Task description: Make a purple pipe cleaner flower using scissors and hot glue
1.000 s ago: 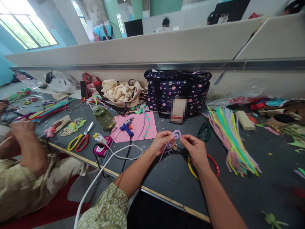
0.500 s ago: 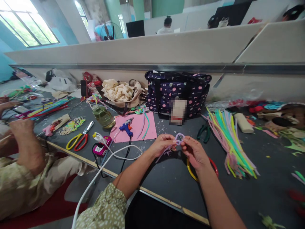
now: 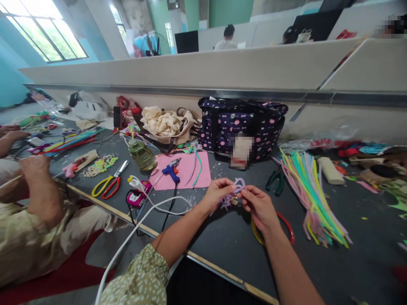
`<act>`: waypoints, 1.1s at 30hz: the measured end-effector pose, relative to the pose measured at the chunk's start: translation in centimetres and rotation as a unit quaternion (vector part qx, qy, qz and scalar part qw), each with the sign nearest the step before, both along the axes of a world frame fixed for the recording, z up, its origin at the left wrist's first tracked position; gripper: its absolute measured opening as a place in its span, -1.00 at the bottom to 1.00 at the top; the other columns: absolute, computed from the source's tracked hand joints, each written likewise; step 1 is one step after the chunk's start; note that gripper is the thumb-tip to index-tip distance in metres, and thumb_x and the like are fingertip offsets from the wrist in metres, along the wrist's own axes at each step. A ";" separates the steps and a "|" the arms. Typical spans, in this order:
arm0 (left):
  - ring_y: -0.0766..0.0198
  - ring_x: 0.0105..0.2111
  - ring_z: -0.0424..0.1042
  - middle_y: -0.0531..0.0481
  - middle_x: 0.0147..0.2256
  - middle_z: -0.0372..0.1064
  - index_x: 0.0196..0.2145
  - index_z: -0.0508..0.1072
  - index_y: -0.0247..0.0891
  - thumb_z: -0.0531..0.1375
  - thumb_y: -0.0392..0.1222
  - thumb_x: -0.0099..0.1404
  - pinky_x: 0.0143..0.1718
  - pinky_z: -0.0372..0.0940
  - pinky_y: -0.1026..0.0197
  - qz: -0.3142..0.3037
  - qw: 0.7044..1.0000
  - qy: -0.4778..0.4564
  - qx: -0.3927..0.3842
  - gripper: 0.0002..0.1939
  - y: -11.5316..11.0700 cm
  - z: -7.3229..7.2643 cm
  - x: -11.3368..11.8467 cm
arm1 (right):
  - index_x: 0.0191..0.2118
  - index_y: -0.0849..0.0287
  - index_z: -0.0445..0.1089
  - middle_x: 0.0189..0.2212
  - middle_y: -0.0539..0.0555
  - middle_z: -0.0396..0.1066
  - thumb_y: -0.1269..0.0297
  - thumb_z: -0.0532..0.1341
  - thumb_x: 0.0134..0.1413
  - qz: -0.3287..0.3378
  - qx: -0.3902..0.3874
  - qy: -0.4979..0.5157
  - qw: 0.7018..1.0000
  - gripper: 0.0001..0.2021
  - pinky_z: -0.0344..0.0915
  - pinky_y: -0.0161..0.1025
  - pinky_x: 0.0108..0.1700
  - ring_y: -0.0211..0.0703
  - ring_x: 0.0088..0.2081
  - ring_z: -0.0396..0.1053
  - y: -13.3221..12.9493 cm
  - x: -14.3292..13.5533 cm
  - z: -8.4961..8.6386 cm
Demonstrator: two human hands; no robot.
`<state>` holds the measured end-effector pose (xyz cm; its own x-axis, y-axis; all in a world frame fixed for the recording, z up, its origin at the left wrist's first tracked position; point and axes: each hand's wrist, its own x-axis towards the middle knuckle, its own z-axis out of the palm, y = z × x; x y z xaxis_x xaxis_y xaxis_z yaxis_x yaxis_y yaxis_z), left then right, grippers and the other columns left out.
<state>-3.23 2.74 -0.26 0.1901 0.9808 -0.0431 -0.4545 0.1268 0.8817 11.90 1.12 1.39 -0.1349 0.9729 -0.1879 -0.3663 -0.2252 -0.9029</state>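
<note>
Between my two hands is a lilac pipe cleaner (image 3: 239, 184) bent into small loops. My left hand (image 3: 219, 192) pinches its left side between thumb and fingers. From the right, my right hand (image 3: 259, 205) grips the lower right part of the loop with thumb and forefinger. Short lilac pipe-cleaner pieces (image 3: 226, 201) show just below my left fingers; I cannot tell whether they are joined to the loop. Under my right wrist lies a tool with one red handle (image 3: 288, 226) and one yellow, partly hidden by the hand.
A bundle of coloured pipe cleaners (image 3: 307, 190) and dark green pliers (image 3: 275, 183) lie to the right. Leftward are a blue glue gun (image 3: 172, 170) on pink paper (image 3: 202, 169), scissors (image 3: 111, 181), a bottle (image 3: 142, 156) and a white cable (image 3: 127, 237). A patterned bag (image 3: 241, 123) stands behind; a co-worker's arm (image 3: 40, 186) is at left.
The loop has turned between my fingers and looks narrower and doubled. My right fingers sit slightly lower on it. The whole view has shifted a little.
</note>
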 end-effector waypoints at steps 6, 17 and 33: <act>0.40 -0.46 0.34 0.01 -0.44 0.39 -0.40 0.49 -0.34 0.35 -0.05 0.07 -0.37 0.23 0.34 0.058 0.987 0.111 0.102 -0.72 -0.2 0.3 0.0 | -0.32 0.18 0.43 -0.50 0.00 0.42 0.20 0.41 -0.15 -0.034 0.055 -0.010 0.998 -0.74 0.24 -0.40 -0.54 -0.35 -0.54 0.29 -0.3 -1.1 -0.8; 0.33 -0.35 0.34 -0.01 -0.38 0.36 -0.44 0.48 -0.32 0.34 -0.09 0.07 -0.28 0.23 0.29 0.091 0.964 0.192 0.159 -0.77 0.1 -0.1 0.0 | -0.30 0.16 0.42 -0.39 -0.01 0.41 0.15 0.36 -0.09 -0.075 0.142 -0.132 0.978 -0.75 0.28 -0.37 -0.44 -0.30 -0.43 0.29 -0.5 -1.5 -1.1; 0.43 -0.55 0.31 0.09 -0.51 0.37 -0.43 0.43 -0.31 0.42 -0.13 -0.07 -0.47 0.19 0.34 0.115 0.992 -0.047 -0.028 -0.69 0.2 0.8 -0.3 | -0.29 0.15 0.30 -0.62 -0.14 0.26 0.16 0.33 -0.10 0.068 0.113 -0.154 0.979 -0.72 0.17 -0.37 -0.54 -0.36 -0.62 0.20 -1.4 -2.9 -0.6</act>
<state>-3.57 2.91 0.49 -0.0327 0.9953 -0.0914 -0.5564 0.0578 0.8289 8.97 -0.29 0.82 -0.2362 0.9715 -0.0211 -0.0497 -0.0338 -0.9982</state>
